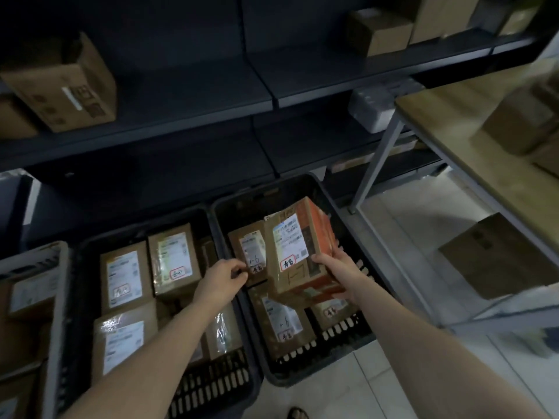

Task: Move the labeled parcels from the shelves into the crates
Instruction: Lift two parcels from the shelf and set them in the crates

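Both bare forearms stretched forward into a black slatted plastic crate (341, 207). Right hand (334, 275) clamped on the near end of a brown-and-orange cardboard parcel (290, 282), thumb on top, holding it tilted above other parcels lying in that crate. White printed shipping label on its top face, too blurred to read, plus a red-bordered sticker with handwritten characters. Left hand (222, 276) close by, fingers curled at the corner of a smaller brown cardboard parcel (251, 249) hand-marked "1-6"; cannot tell whether pinching it.
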A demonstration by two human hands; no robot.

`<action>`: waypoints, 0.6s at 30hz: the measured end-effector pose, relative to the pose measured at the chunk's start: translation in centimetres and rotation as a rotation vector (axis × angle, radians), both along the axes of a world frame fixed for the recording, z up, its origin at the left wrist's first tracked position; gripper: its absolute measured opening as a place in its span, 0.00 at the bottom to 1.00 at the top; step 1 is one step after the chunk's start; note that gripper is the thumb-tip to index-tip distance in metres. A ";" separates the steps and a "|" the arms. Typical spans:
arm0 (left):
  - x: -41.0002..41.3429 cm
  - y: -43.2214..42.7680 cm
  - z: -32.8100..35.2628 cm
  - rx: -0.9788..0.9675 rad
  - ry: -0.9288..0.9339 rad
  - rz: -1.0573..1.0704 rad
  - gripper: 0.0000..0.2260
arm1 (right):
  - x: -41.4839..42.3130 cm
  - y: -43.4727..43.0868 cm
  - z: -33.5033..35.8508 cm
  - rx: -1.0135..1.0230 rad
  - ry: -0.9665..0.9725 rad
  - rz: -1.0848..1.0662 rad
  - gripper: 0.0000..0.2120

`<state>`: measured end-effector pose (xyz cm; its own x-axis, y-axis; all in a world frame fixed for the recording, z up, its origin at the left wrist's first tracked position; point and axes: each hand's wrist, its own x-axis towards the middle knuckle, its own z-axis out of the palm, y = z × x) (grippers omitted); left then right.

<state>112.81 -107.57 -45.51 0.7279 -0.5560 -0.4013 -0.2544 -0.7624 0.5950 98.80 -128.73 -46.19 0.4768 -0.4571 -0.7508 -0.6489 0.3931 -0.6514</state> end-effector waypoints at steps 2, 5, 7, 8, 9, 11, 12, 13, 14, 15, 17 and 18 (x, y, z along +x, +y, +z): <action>0.9 -0.3 -0.8 0.007 -0.010 -0.001 0.12 | 1.4 0.1 -0.8 0.012 0.005 0.024 0.30; 2.5 -0.9 -2.1 0.012 -0.022 -0.020 0.13 | 4.3 0.5 -2.8 0.012 -0.004 0.059 0.32; 3.9 -1.4 -3.1 0.017 -0.025 -0.042 0.14 | 6.2 0.8 -4.3 0.018 -0.003 0.073 0.35; 4.6 -1.6 -3.7 0.016 -0.027 -0.055 0.14 | 7.1 0.9 -4.8 0.033 0.003 0.077 0.34; 5.3 -1.8 -4.3 0.014 -0.035 -0.069 0.14 | 8.0 0.9 -5.4 0.046 0.000 0.091 0.31; 6.6 -1.9 -5.4 0.021 -0.078 -0.121 0.15 | 9.8 0.9 -6.3 0.026 -0.015 0.108 0.20; 7.2 -2.0 -6.0 0.039 -0.113 -0.165 0.16 | 10.7 0.8 -6.9 -0.013 -0.014 0.111 0.19; 7.7 -2.0 -6.5 0.067 -0.147 -0.223 0.17 | 11.5 0.7 -7.7 -0.075 0.009 0.126 0.21; 8.1 -2.1 -7.0 0.097 -0.177 -0.287 0.18 | 12.2 0.7 -8.5 -0.127 0.037 0.147 0.22; 8.3 -2.3 -7.5 0.124 -0.202 -0.352 0.20 | 12.7 0.8 -9.1 -0.167 0.067 0.173 0.24; 8.4 -2.9 -8.3 0.162 -0.243 -0.464 0.24 | 13.3 1.0 -9.9 -0.219 0.115 0.221 0.23; 8.3 -3.1 -8.7 0.177 -0.269 -0.503 0.26 | 13.4 1.0 -10.1 -0.257 0.129 0.244 0.23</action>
